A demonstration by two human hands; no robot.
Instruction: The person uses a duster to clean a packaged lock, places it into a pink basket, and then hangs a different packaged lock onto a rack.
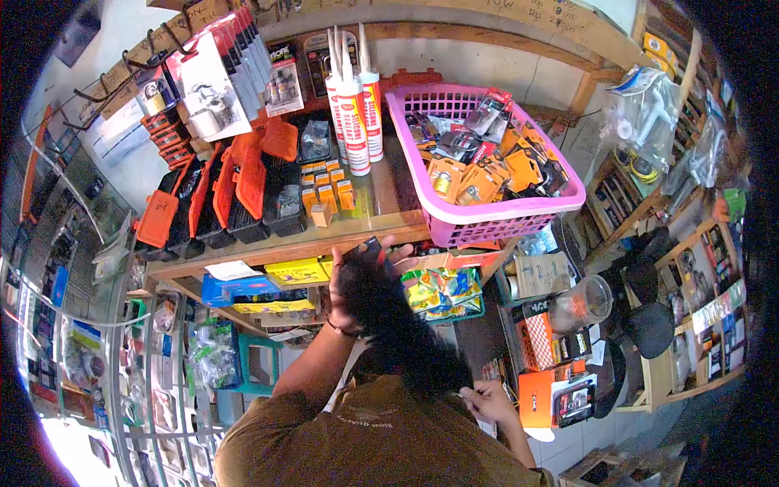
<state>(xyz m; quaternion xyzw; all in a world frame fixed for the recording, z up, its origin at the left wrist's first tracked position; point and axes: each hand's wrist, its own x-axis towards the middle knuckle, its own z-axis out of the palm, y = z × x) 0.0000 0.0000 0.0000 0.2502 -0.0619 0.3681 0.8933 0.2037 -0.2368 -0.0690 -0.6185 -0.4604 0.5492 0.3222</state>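
My left hand (339, 296) is raised at the front edge of the wooden shelf, its fingers curled round a small dark thing (372, 246) that is mostly hidden. Black fluffy bristles of what looks like a feather duster (406, 321) cover the palm and slant down to the right. At the lower end of this duster, my right hand (490, 402) is closed, pinching what appears to be its thin handle. Above my left hand, small orange boxes (326, 195) and open orange-lidded black cases (247, 191) stand on the shelf (381, 227).
A pink basket (495, 213) full of packaged parts stands on the shelf's right. Silicone sealant tubes (355, 122) stand upright beside it. Below are yellow boxes (296, 273) and a tray of colourful packets (442, 292). At right sit a clear plastic tub (586, 302) and an orange box (537, 399).
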